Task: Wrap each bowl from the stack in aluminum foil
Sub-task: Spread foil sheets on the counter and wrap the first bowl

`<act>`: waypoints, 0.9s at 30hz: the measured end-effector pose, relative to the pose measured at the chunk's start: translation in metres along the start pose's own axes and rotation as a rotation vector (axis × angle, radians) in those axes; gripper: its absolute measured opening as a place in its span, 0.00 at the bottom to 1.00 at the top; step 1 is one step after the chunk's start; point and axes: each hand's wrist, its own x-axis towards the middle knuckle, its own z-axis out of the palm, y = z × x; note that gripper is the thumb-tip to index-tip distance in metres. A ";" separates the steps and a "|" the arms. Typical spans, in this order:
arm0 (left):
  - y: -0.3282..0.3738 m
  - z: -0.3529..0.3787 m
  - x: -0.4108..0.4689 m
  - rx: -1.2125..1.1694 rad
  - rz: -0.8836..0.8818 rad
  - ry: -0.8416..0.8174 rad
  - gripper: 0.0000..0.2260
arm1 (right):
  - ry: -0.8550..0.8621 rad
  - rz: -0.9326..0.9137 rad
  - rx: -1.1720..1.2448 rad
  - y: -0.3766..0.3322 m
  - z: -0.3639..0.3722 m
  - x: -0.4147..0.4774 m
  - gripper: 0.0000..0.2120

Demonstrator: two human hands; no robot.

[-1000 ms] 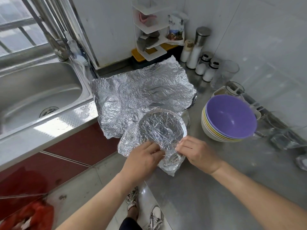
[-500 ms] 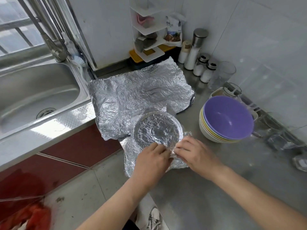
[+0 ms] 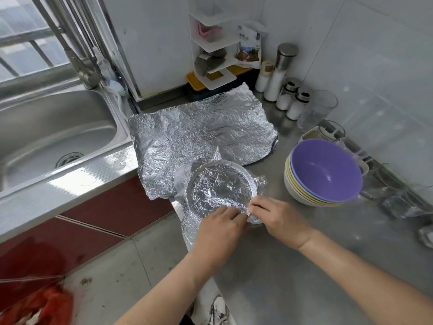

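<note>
Foil-wrapping bowl [image 3: 219, 188] at bench [image 3: 304, 266] front edge.
I see left hand [image 3: 219, 228] and right hand [image 3: 280, 221] both pinching the foil [image 3: 259, 181] at its near rim; bowl stack [image 3: 323, 171] just right, spare sheet [image 3: 199, 134] behind.

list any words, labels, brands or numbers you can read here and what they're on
None is readable.
White printed pouch on the white corner shelf: print too blurred to read.
Steel-capped glass seasoning jars: no labels showing.
Crumpled aluminium foil over the bowl: no print.
</note>
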 end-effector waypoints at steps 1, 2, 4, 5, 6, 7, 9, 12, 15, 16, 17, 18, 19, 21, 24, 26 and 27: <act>-0.001 -0.004 -0.001 -0.037 -0.032 0.005 0.08 | 0.001 0.033 0.020 0.002 -0.002 0.000 0.11; -0.004 -0.009 -0.003 -0.067 -0.053 0.001 0.10 | 0.015 0.081 0.040 0.002 -0.004 -0.001 0.15; -0.013 -0.019 -0.010 -0.106 -0.059 -0.004 0.11 | 0.065 0.179 0.094 -0.003 -0.010 -0.002 0.15; -0.019 -0.022 -0.013 -0.109 -0.045 -0.006 0.11 | 0.080 0.186 0.123 -0.009 -0.013 -0.003 0.12; -0.024 -0.023 -0.016 -0.102 -0.024 -0.014 0.10 | 0.078 0.163 0.144 -0.016 -0.013 -0.003 0.09; -0.028 -0.023 -0.017 -0.096 -0.004 -0.025 0.10 | 0.064 0.125 0.162 -0.023 -0.011 -0.002 0.07; -0.032 -0.021 -0.018 -0.090 0.021 -0.037 0.11 | 0.027 0.086 0.196 -0.033 -0.003 0.000 0.05; -0.035 -0.019 -0.017 -0.070 0.057 -0.039 0.12 | 0.016 0.112 0.204 -0.035 0.006 0.004 0.05; -0.039 -0.021 -0.016 -0.060 0.100 -0.042 0.13 | -0.024 0.112 0.220 -0.037 0.011 0.003 0.07; -0.041 -0.022 -0.015 -0.047 0.117 -0.046 0.13 | -0.035 0.109 0.224 -0.037 0.012 0.003 0.07; -0.043 -0.021 -0.015 -0.034 0.135 -0.050 0.13 | -0.042 0.109 0.222 -0.037 0.012 0.002 0.08; -0.044 -0.021 -0.015 -0.022 0.150 -0.056 0.14 | -0.040 0.109 0.212 -0.036 0.013 0.003 0.08; -0.045 -0.020 -0.015 -0.015 0.157 -0.063 0.14 | -0.035 0.109 0.194 -0.036 0.014 0.003 0.07; -0.047 -0.016 -0.016 -0.009 0.170 -0.078 0.14 | -0.018 0.103 0.139 -0.036 0.014 0.006 0.07; -0.045 -0.014 -0.012 0.006 0.184 -0.094 0.14 | 0.024 0.083 0.041 -0.036 0.016 0.009 0.06; -0.044 -0.018 -0.011 0.023 0.172 -0.084 0.13 | 0.039 0.074 -0.002 -0.034 0.014 0.009 0.08; -0.044 -0.021 -0.010 0.033 0.155 -0.073 0.12 | 0.045 0.067 -0.014 -0.032 0.013 0.009 0.09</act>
